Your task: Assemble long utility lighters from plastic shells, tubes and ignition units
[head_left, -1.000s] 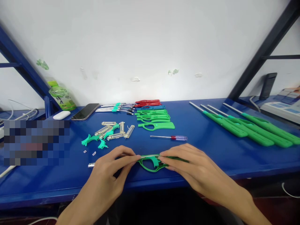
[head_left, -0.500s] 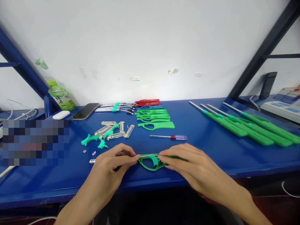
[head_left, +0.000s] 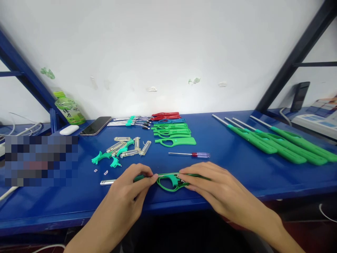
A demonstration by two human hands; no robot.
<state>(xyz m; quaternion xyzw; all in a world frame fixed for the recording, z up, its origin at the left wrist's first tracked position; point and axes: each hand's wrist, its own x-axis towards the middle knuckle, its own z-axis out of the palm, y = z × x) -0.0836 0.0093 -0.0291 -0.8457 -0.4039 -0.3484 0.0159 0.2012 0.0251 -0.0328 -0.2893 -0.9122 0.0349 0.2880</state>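
At the table's near side lies a partly assembled green utility lighter (head_left: pixel 168 190), its inside facing up and a teal trigger (head_left: pixel 174 180) set in it. My left hand (head_left: pixel 131 188) has thumb and forefinger pinched at the front of its trigger guard. A metal tube (head_left: pixel 106 182) sticks out to the left from behind that hand. My right hand (head_left: pixel 216 184) lies over the handle, fingertips pressed on it just behind the trigger, hiding most of it. Beyond the hands lies a screwdriver (head_left: pixel 193 154) with a clear purple handle.
Clear fuel tanks (head_left: pixel 131 152) and teal triggers (head_left: pixel 101 156) lie left. Behind are metal tubes (head_left: pixel 129 122), green handle shells (head_left: pixel 175 141) and red shells (head_left: pixel 165 115). Several green lighters (head_left: pixel 286 146) lie right. A phone (head_left: pixel 96 125), white mouse (head_left: pixel 69 130) and bottle (head_left: pixel 68 108) stand back left.
My left hand has shifted and turned slightly, so more of the metal tube shows on its left. My right hand stays nearly in place on the handle.
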